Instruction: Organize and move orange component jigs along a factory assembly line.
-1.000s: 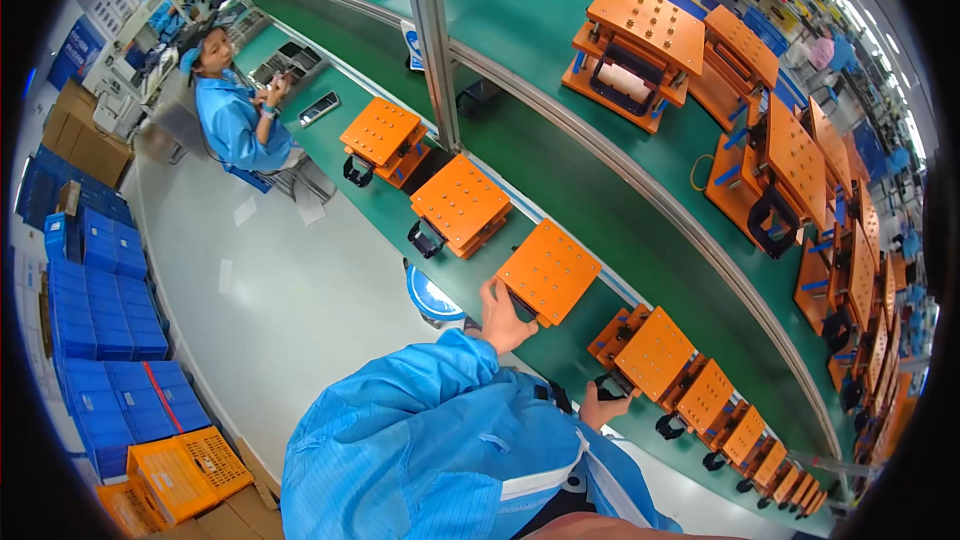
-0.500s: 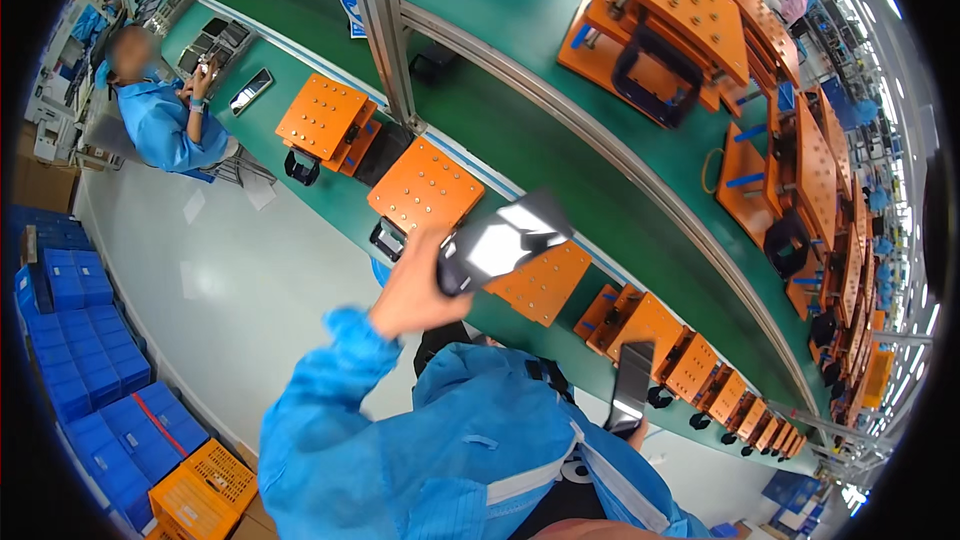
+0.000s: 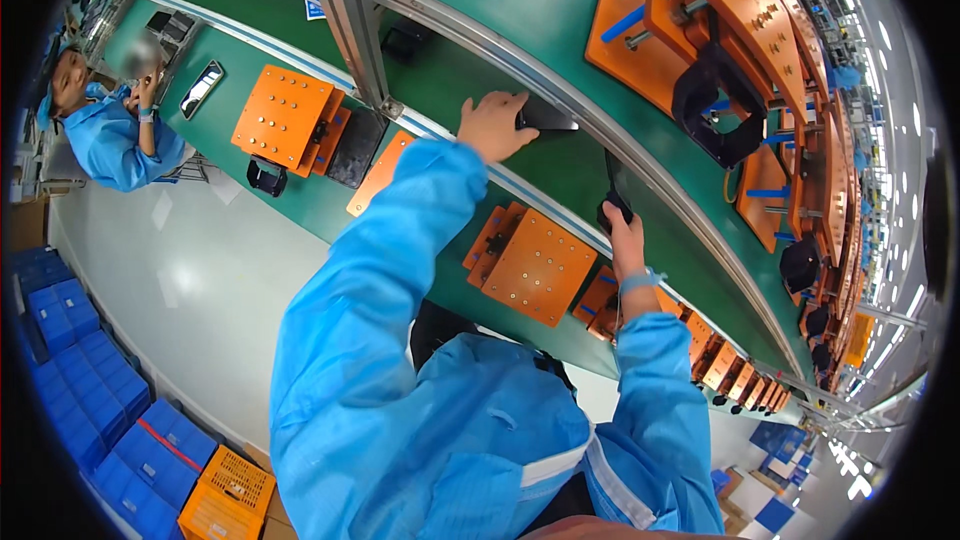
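My left hand (image 3: 492,127) is stretched over the sunken green belt. Its thumb and fingers are around the near end of a dark, glossy, phone-shaped device (image 3: 556,118), which is low over or on the belt; I cannot tell which. In my right hand (image 3: 626,243), at the right, another dark phone-shaped device (image 3: 614,183) is gripped by its lower end and tilted up on edge over the belt. Closest below my hands is an orange fixture plate (image 3: 538,265) studded with small metal pins.
Another orange fixture (image 3: 285,120) with a black bracket (image 3: 267,176) stands on the left of the bench. A metal post (image 3: 345,20) rises beside the belt. Larger orange fixtures (image 3: 650,60) line the far bench. Blue bins (image 3: 165,440) stand at lower left. A co-worker (image 3: 115,135) sits at far left.
My left hand has carried its device away from my body and down to the belt. The right hand has come up from beside my body to the belt with its device. The view has shifted.
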Demonstrator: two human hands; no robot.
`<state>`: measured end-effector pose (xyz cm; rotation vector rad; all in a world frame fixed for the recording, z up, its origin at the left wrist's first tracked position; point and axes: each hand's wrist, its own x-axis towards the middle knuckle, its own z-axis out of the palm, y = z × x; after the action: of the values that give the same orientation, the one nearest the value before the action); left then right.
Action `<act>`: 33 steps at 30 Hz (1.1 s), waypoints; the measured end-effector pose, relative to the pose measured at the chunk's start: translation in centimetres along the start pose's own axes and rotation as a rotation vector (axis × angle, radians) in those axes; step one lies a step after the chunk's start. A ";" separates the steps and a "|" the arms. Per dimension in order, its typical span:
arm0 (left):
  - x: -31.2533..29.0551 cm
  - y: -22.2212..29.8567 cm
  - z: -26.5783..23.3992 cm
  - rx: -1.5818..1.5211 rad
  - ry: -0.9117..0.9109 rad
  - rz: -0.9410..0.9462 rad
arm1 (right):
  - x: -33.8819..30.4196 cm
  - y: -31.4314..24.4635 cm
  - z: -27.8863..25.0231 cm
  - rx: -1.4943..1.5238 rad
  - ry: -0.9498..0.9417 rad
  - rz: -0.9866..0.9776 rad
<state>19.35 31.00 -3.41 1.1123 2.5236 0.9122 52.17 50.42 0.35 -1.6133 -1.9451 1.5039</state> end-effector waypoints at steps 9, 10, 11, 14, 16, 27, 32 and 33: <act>-18.5 -1.2 -7.1 0.066 0.293 -0.049 | 10.5 3.2 8.2 -0.488 -0.265 0.116; -18.9 -1.3 -7.1 0.065 0.286 -0.055 | 10.2 2.5 9.5 -0.381 -0.395 0.045; -19.5 -1.3 -7.1 0.076 0.302 -0.083 | 9.1 1.2 10.9 -0.277 -0.532 -0.020; -18.5 -0.7 -7.0 0.100 0.348 -0.073 | 12.0 -1.1 10.8 -0.536 -0.390 -0.167; -18.2 -0.8 -6.7 0.092 0.369 -0.063 | 13.4 -1.2 10.2 -0.795 -0.180 -0.237; -18.4 -1.1 -6.8 0.073 0.459 -0.070 | 14.5 -2.2 15.9 -0.978 -0.741 -0.477; -18.7 -1.2 -7.5 0.080 0.456 -0.099 | 12.6 -6.1 20.6 -0.825 -0.739 -0.551; -18.6 -1.1 -7.4 0.077 0.447 -0.092 | 12.5 -6.2 20.2 -0.821 -0.733 -0.542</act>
<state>28.17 13.56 1.05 0.8797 2.9582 1.1547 29.64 50.08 -9.45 -0.5263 -3.3495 1.1991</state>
